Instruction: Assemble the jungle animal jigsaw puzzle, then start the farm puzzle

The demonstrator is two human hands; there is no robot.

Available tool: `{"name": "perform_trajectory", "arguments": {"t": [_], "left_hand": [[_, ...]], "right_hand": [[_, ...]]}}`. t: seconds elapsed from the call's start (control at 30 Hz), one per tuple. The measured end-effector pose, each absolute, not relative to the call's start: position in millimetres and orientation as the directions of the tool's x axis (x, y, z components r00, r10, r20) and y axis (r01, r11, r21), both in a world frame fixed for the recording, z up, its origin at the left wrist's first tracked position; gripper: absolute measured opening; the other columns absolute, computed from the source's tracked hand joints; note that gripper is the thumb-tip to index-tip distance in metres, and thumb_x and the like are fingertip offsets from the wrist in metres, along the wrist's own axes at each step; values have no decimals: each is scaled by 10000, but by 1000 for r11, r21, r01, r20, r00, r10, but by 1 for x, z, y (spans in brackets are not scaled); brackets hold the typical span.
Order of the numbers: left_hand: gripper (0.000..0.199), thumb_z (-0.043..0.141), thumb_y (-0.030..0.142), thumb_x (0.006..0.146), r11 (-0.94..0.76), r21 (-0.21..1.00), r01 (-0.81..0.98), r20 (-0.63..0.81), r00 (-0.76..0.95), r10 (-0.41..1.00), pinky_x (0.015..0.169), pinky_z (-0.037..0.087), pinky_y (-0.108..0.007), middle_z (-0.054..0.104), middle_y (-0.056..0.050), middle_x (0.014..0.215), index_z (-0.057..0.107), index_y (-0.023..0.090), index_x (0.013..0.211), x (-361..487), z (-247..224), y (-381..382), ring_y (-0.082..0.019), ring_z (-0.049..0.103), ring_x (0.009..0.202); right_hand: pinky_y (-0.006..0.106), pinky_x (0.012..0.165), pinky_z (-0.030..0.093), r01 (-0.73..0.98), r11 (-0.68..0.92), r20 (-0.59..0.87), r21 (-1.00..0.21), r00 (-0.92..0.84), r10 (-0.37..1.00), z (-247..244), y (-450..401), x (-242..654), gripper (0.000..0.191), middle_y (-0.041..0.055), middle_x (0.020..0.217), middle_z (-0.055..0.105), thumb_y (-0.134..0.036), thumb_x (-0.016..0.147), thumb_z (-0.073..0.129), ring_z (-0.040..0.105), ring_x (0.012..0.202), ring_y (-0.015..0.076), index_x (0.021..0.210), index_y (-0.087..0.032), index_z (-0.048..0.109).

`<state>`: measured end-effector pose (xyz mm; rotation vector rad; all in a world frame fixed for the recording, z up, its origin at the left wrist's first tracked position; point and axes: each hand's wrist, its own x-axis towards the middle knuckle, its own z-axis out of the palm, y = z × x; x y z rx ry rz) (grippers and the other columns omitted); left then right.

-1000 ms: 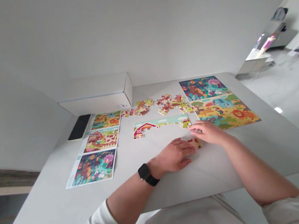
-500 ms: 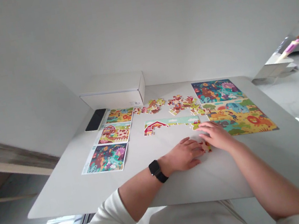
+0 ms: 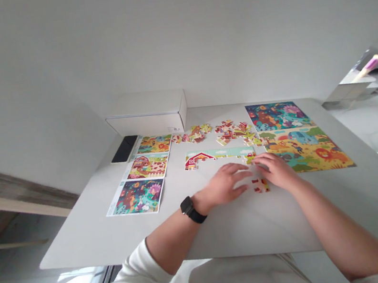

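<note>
Several joined jigsaw pieces (image 3: 260, 185) with red patches lie on the white table (image 3: 224, 225) between my hands. My left hand (image 3: 225, 184), with a black smartwatch (image 3: 190, 210) on the wrist, rests just left of them with fingers apart. It holds nothing. My right hand (image 3: 275, 170) sits just right of them, its fingertips close to the end of a partly assembled farm puzzle strip (image 3: 213, 156) showing a red barn. That hand appears empty too.
Loose puzzle pieces (image 3: 231, 132) lie in heaps beyond the strip. A large assembled jungle puzzle (image 3: 302, 149) is on the right. Printed picture sheets (image 3: 148, 166), a black phone (image 3: 125, 149) and a white box (image 3: 147, 121) are at the far left.
My left hand has drawn back left from the small group of pieces, leaving them more visible. My right hand has barely moved, and the view has shifted slightly.
</note>
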<state>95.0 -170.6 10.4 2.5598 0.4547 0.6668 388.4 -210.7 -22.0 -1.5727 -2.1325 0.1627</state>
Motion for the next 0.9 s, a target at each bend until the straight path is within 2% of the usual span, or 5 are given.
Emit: {"name": "perform_trajectory", "arguments": {"t": [0.13,0.23,0.4,0.6,0.9], "left_hand": [[348,601,358,1114,-723,591,358,477,568,671,1197,559,-469,740,-143,1420,712,242,1423,57,38,-134,-278,694,1362],[338,615,309,1080,-628,587,510,435,456,777,1223,548,-478,727,-125,1457,725,235,1392,27,40,-112,-291,667,1407],[306,627,302,1054,-581,447,680,355,461,813,1211,548,-512,757,-124,1378,779,243,1312,-5,4,-99,-310,688,1333],[335,575,259,1050,-569,350,745,326,472,819,1188,541,-507,756,-130,1353,788,226,1306,-15,-17,-98,-312,684,1295],[372,541,252,1047,-554,322,768,235,502,832,1188,537,-518,747,-129,1375,807,251,1309,-12,-23,-95,-319,677,1303]], "right_hand": [[537,1067,611,864,297,351,-406,-153,924,-22,-208,394,305,119,1217,795,-271,1066,553,749,1178,334,1222,-284,815],[544,1070,607,871,267,350,-412,-119,929,-25,-206,399,316,126,1207,800,-259,1052,547,748,1177,342,1203,-272,824],[540,1076,600,881,249,322,-403,-118,939,-29,-204,400,324,125,1209,804,-255,1039,558,741,1173,342,1204,-276,836],[512,1098,585,895,246,294,-373,-137,946,-32,-203,398,380,115,1228,799,-168,1031,516,733,1163,311,1188,-268,847],[512,1138,559,909,246,242,-335,-169,955,-35,-203,396,482,95,1367,763,-87,996,521,693,1274,308,1291,-300,837]]}}
